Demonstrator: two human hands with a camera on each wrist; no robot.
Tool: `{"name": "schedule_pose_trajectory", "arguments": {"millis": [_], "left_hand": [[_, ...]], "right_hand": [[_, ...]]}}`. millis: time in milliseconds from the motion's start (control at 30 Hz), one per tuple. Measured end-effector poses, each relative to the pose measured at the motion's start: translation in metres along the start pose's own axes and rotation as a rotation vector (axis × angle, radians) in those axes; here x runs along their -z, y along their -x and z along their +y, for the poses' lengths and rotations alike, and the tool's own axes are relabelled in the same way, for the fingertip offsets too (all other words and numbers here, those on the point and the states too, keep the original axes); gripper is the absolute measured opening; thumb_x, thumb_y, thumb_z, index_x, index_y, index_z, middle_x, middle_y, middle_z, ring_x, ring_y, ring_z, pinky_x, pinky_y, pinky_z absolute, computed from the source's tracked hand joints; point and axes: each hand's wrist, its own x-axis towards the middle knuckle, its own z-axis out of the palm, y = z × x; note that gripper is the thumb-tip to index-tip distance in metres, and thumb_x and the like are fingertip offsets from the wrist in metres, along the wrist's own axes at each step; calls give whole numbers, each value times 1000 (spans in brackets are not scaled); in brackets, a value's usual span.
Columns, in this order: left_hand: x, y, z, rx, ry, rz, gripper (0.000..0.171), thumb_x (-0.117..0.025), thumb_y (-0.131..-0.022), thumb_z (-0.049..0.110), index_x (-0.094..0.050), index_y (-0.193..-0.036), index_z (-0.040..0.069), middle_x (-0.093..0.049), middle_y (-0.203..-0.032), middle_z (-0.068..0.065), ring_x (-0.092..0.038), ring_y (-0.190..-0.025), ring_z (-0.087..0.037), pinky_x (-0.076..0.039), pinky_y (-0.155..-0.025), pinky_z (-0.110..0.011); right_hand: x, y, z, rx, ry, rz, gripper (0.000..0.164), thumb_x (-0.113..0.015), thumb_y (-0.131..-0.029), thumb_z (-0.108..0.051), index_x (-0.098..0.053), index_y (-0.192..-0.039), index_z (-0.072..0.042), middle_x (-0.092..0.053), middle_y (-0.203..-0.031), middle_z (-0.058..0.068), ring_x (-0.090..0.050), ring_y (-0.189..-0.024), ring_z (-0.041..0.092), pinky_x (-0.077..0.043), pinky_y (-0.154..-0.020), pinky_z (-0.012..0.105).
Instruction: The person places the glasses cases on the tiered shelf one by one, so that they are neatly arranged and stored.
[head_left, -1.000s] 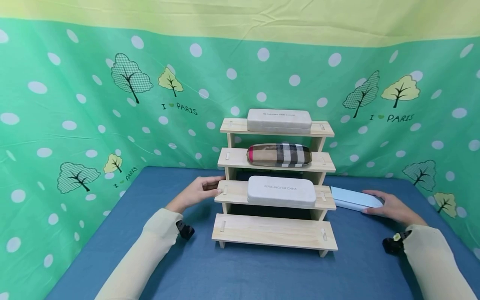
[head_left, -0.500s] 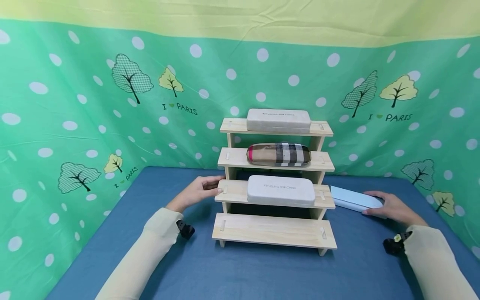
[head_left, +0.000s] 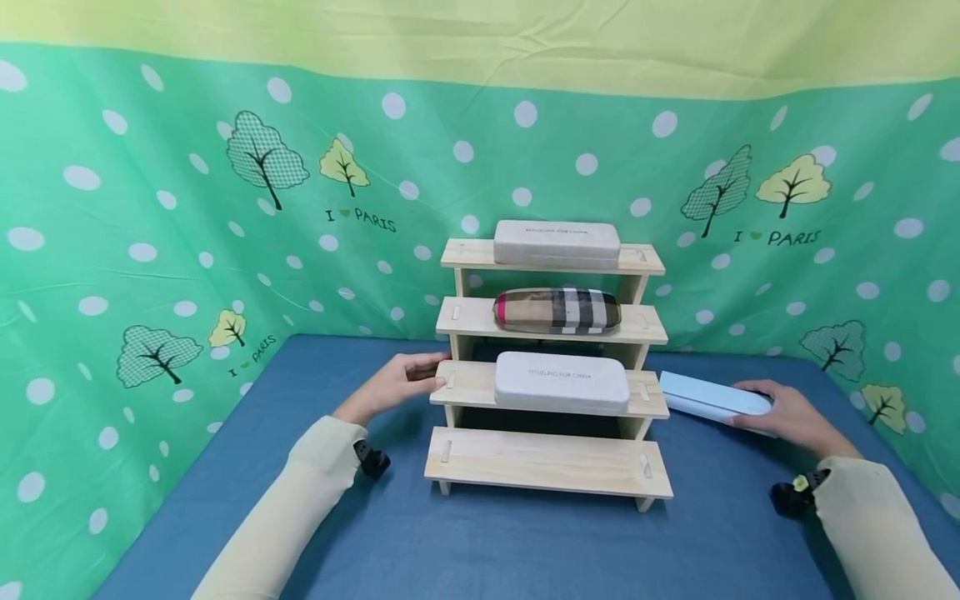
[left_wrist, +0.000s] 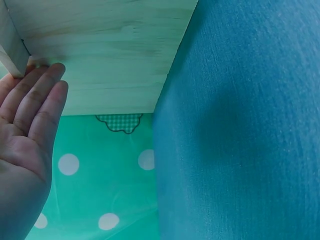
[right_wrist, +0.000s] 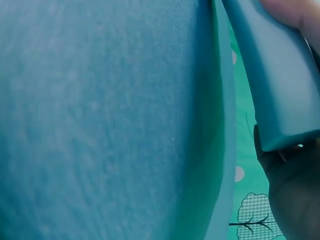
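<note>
In the head view, a four-tier wooden display stand (head_left: 547,458) stands mid-table. My left hand (head_left: 393,385) holds the left end of its second tier from the bottom, thumb in front and fingers behind; in the left wrist view the fingers (left_wrist: 37,102) reach behind the plank's end, touching the side panel. To the right of the stand, my right hand (head_left: 791,415) grips the near end of a light blue case (head_left: 712,395). The right wrist view shows this case (right_wrist: 280,70) up close, with a pale strip (right_wrist: 227,130) beside it, whose link to the case I cannot tell.
A white case (head_left: 562,381) lies on the second tier from the bottom. Above it sit a plaid case (head_left: 557,311) and, on the top tier, another whitish case (head_left: 557,243). A blue cloth (head_left: 525,550) covers the table; a green dotted curtain (head_left: 420,167) hangs behind.
My right hand has shifted slightly right, and the near end of the light blue case has turned a little with it. The left hand keeps its place on the stand.
</note>
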Motion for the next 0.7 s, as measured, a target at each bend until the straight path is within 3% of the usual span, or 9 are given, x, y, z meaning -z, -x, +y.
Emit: {"name": "schedule_pose_trajectory", "arguments": {"millis": [200,700], "left_hand": [[0,1,4,-2,-18,3,55,-60,-93,18,-41,-140,-4,-46,-139,-21,-50,-123,-33,-43,-99,-44],[-1,1,2,-6,-10,8,54,-60,-93,15,-41,-140,-4,-46,-139,-21,-50,-123,-33,-43,-99,-45]], "right_hand": [[6,5,-1,-13,-24,49,74,-73,-80,-41,-47,-130,8,-43,-125,36,-47,-99,41,-39,-70,38],[35,25,-22,24,-78,151,69,-74,-81,-35,-47,-130,5,-42,-127,34,-45,-94,35,-39,-62,32]]}}
